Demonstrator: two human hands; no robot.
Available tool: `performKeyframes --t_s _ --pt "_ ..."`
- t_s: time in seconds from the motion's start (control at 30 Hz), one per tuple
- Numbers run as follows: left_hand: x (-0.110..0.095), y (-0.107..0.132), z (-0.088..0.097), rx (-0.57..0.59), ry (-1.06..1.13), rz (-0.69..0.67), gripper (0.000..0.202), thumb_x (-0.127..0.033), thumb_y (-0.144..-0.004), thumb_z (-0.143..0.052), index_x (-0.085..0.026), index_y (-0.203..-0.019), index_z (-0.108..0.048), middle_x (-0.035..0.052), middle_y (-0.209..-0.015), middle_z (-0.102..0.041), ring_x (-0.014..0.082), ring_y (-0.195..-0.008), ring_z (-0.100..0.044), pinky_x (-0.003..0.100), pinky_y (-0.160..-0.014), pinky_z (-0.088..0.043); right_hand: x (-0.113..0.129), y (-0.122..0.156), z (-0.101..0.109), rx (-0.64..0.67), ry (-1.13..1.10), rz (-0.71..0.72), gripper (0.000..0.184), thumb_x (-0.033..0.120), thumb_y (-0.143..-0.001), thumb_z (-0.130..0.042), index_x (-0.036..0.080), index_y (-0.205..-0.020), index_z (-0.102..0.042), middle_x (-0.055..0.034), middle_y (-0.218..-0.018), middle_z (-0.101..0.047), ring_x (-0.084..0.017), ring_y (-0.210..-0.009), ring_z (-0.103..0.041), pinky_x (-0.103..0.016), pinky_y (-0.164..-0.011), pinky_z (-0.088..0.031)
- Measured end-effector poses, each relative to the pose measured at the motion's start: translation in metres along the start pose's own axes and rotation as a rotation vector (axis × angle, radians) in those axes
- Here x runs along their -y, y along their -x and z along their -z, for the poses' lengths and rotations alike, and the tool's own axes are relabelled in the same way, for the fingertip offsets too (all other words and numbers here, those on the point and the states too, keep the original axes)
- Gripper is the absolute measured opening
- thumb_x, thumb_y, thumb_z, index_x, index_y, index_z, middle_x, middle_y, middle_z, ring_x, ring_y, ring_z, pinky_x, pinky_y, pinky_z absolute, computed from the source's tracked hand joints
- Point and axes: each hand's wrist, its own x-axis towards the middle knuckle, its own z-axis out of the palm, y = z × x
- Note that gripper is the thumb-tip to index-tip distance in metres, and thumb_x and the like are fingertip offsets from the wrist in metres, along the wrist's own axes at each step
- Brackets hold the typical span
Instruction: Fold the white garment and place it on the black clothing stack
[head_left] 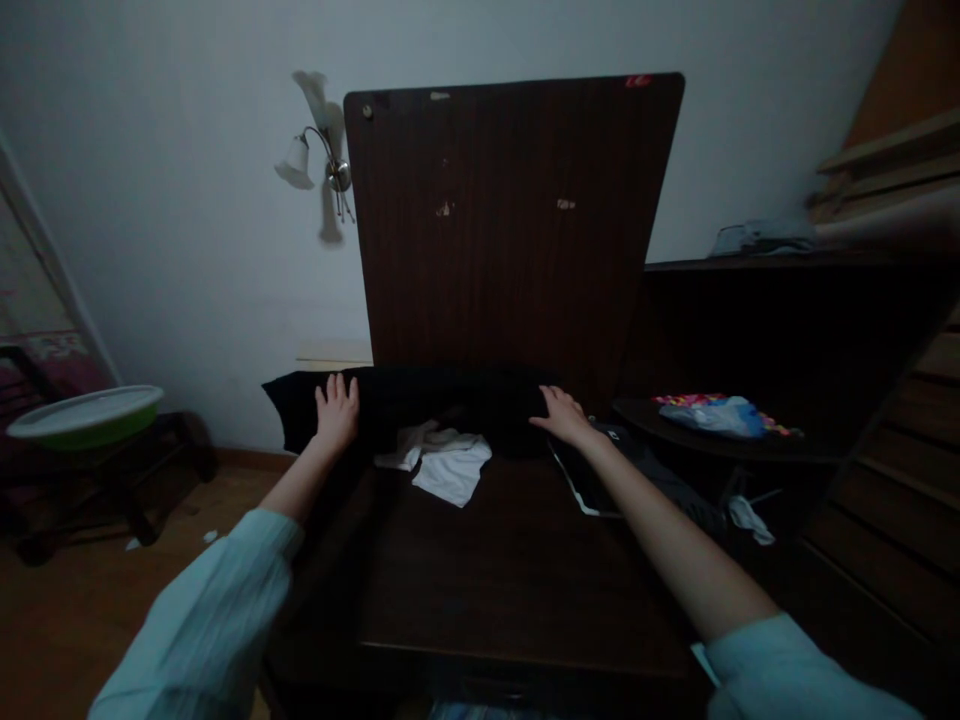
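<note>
A black cloth (442, 390) stretches across the back of a dark wooden desk (517, 560), against the tall upright board. My left hand (337, 410) rests on the cloth's left part, fingers spread. Over its right part lies my right hand (562, 412), with the fingers apart and bent a little. Between my hands, in front of the black cloth, is a crumpled white cloth (454, 468). Just below my right wrist sits a dark flat item with a pale edge (581, 490); I cannot make out its kind.
The dark board (510, 220) rises behind the desk, beside a wall lamp (296, 162). At right, a shelf (795, 262) holds folded cloth on top and a plastic bag (716, 417) lower down. At left, a green basin (86, 420) stands on a dark stool.
</note>
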Motion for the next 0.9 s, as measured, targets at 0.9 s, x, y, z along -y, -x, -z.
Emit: performKeyframes --t_s 0.9 --pt "-0.155 0.110 -0.091 0.313 0.403 -0.264 0.021 -0.018 -0.080 -0.042 -0.013 -0.095 -0.054 0.0104 -0.100 -0.053 0.0220 -0.096 -0.049 0.033 -0.086 -0.037 -0.100 0.099 -0.086 -0.472 -0.355 -0.869 0.037 0.039 -0.082 -0.033 0.013 -0.103 -0.049 -0.0176 -0.095 -0.061 -0.027 -0.092 -0.057 -0.035 -0.076 -0.041"
